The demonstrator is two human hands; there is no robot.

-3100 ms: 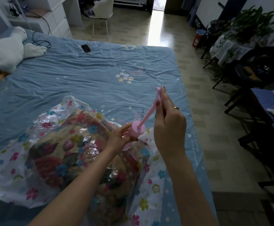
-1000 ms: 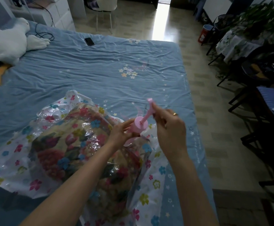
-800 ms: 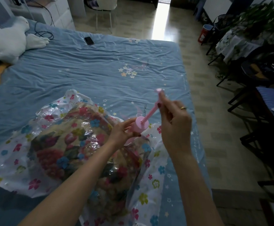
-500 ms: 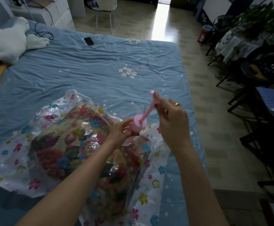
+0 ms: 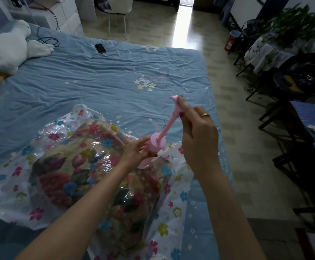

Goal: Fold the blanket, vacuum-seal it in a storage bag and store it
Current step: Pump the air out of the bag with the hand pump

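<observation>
My left hand [image 5: 134,152] grips the pump [image 5: 155,147], hiding where it meets the bag [image 5: 171,209]. My right hand [image 5: 198,132], pinching the plunger handle [image 5: 174,99], has drawn it further out than a moment ago.

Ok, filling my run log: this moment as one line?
pumping air | left hand holds pump | right hand grips plunger | blanket bagged

Our left hand [image 5: 134,152] curls its fingers in a grip, forearm stretched forward; our right hand [image 5: 198,132] pinches higher up, wrist raised.
</observation>
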